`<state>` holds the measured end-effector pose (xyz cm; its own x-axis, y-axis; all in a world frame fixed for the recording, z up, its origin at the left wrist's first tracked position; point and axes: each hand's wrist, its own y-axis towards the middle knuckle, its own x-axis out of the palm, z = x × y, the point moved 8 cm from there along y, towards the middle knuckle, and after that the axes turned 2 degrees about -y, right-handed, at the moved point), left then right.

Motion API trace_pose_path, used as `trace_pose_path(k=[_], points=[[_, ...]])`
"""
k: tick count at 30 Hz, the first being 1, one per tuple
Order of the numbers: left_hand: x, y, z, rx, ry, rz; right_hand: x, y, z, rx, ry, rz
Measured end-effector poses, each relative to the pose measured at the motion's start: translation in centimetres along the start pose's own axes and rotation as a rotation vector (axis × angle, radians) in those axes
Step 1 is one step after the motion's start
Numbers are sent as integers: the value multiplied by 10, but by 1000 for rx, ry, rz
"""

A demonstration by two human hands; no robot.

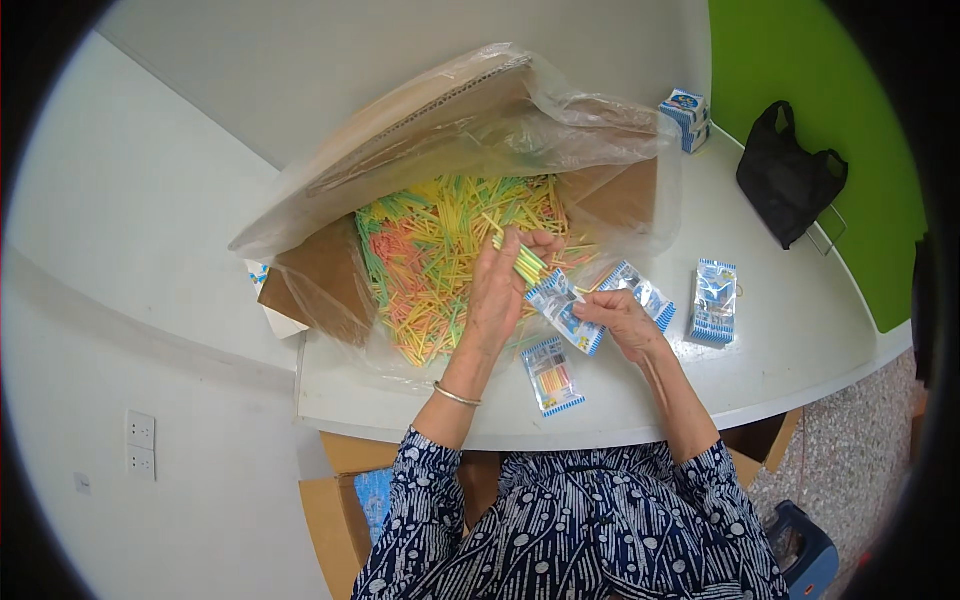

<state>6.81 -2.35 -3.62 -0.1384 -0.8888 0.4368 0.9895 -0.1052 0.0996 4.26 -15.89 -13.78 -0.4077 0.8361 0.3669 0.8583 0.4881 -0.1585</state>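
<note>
While the left grip (503, 272) pinched yellow-green sticks (528, 264) at a blue-and-white packet (563, 308) pinched by the right grip (620, 320), keeping stick ends even seemed the surest way in.

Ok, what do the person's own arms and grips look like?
The left grip and right grip are bare, ungloved hands. A thin, silver-coloured round bangle sits just above the left wrist; the right shows none. The navy fabric left sleeve and matching right sleeve carry white dots and streaks.
</note>
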Motion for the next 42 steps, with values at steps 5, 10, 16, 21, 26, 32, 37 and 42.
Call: trace_pose_path(k=[5,10,16,21,26,32,37,42], points=[[10,-14,-6,-44,115,-21,-2,-1,1,-8,22,-5],[8,-24,-18,-33,253,-72,-3,-2,4,-30,34,-7],[5,-30,-15,36,608,-151,-6,-4,1,-56,33,22],[9,-33,-19,-65,791,-175,4,-4,-2,-64,7,-35],[7,-34,-23,-38,663,-169,10,-9,-6,-21,-192,-40],[6,-38,-26,-105,711,-223,15,-16,-3,5,-376,-88],[3,-42,-27,-62,838,-267,23,-24,-10,56,-473,-126],[-11,-56,-43,-151,782,-279,9,-27,-20,-165,-512,-41]])
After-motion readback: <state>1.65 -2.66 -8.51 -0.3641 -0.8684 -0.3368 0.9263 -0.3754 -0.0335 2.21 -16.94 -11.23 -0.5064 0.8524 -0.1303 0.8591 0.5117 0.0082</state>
